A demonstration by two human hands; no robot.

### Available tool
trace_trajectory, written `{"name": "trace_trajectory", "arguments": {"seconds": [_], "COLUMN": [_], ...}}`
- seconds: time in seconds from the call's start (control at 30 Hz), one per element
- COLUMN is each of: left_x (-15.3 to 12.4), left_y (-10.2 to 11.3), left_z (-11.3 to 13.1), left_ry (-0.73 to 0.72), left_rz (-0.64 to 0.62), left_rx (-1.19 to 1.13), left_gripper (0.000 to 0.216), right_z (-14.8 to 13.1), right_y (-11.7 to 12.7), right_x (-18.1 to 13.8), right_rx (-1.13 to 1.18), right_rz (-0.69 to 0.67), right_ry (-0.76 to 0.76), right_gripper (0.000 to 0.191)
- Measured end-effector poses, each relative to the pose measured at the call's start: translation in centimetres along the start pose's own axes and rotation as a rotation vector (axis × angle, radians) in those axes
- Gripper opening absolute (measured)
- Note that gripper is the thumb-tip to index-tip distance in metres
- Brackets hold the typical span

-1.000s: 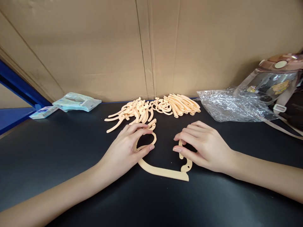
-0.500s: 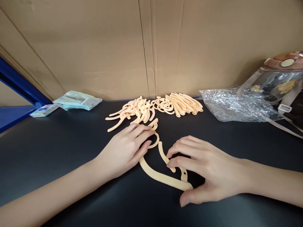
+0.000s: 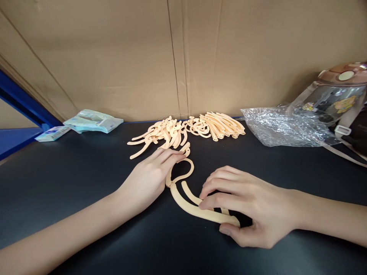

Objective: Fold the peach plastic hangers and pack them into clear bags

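Pale beige plastic pieces that look like clothes-hanger parts lie on the black table before me. My left hand (image 3: 156, 168) is curled over a few of them, its fingertips beside a small piece with a hole (image 3: 187, 149); the thumb is hidden. A round hook piece (image 3: 192, 168) shows just right of those fingers. Below it a wide curved hanger arm (image 3: 189, 206) runs toward my right hand (image 3: 232, 202), whose thumb is at its right end. The right fingertips press on a thinner curved strip (image 3: 187, 192) lying inside the arm's bend.
Behind the hands lie a heap of loose curved pieces (image 3: 169, 133), several hooks (image 3: 197, 126) and a stack of long arms (image 3: 223, 125). A crumpled clear bag (image 3: 281, 128) and a strapped bottle (image 3: 329, 101) are at right, a tissue pack (image 3: 94, 121) at left. Cardboard (image 3: 114, 57) stands behind.
My left thumb has slid out of sight beneath the hand, showing more of the hook. Under my right hand, the thinner strip has shifted left and the wide arm's right end has moved slightly away.
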State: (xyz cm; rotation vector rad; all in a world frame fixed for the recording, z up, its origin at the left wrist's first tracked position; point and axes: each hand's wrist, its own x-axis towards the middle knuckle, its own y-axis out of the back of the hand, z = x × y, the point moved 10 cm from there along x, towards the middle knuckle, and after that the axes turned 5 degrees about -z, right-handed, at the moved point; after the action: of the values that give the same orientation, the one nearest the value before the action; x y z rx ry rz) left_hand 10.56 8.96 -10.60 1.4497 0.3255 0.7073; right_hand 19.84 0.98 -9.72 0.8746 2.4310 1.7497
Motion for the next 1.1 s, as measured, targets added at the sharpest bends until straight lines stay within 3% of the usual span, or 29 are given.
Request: {"name": "trace_trajectory", "arguments": {"seconds": [0.23,0.77,0.97,1.1], "left_x": [0.0,-0.1,0.0,-0.2], "left_y": [-0.1,0.0,-0.2,-0.1], "left_z": [0.1,0.8,1.1,1.8], "left_ry": [-0.019,-0.108,-0.138,-0.182], "left_rz": [-0.008,0.005,0.006,-0.017], "left_rx": [-0.068,-0.124,-0.144,-0.169], "left_gripper": [0.032,0.025,0.026,0.024], "right_z": [0.0,1.5,2.9,4.3], "right_y": [-0.1,0.1,1.1,1.8], "right_x": [-0.1,-0.1,-0.6,-0.9], "right_rx": [-0.043,-0.122,-0.218,-0.244], "right_rz": [-0.019,-0.017,0.116,0.189], "right_ry": [0.008,-0.105,-0.213,-0.337], "right_gripper": [0.043,0.041,0.04,0.025]}}
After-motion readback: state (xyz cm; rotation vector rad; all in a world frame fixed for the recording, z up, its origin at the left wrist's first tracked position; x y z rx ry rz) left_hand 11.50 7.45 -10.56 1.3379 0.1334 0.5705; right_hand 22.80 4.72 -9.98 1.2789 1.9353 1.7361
